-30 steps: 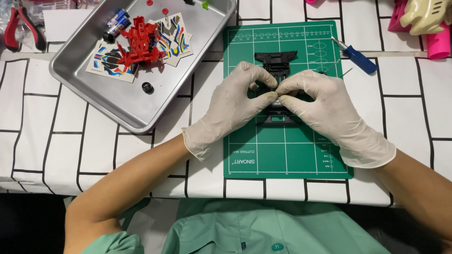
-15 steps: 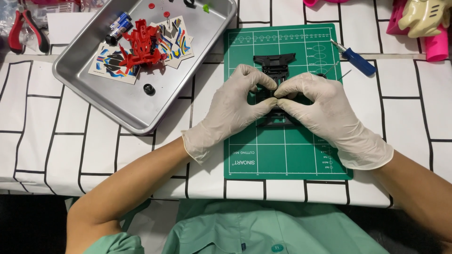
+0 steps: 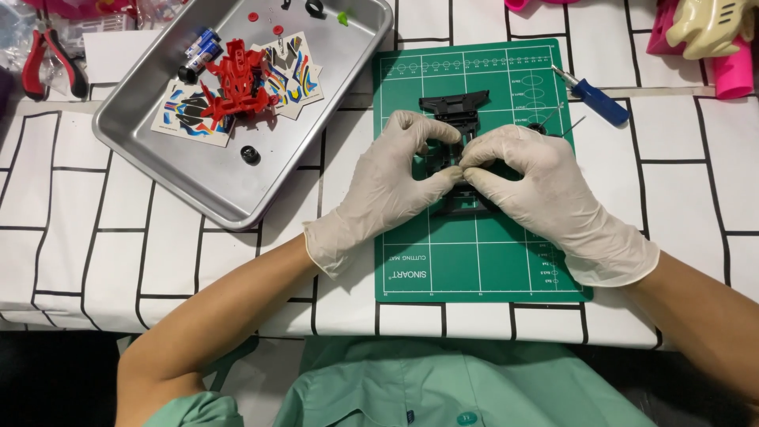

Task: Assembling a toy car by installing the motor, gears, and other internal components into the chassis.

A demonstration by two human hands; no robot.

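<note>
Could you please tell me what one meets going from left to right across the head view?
Red-handled pliers → metal tray → left hand → right hand → blue screwdriver → pink toy.

Both hands wear pale thin gloves that end just past the wrists, and the forearms are bare up to short green sleeves. The left hand (image 3: 391,186) comes in from the lower left, palm down, its forearm slanting up and to the right. Its fingers (image 3: 427,130) are curled, with the thumb and forefinger pinched together at the tips. The right hand (image 3: 538,186) comes in from the lower right (the forearm runs off the frame edge) and mirrors the other: knuckles raised, fingers bent inward, thumb tucked under. The fingertips of the two hands meet in the middle, touching or nearly so.
</note>
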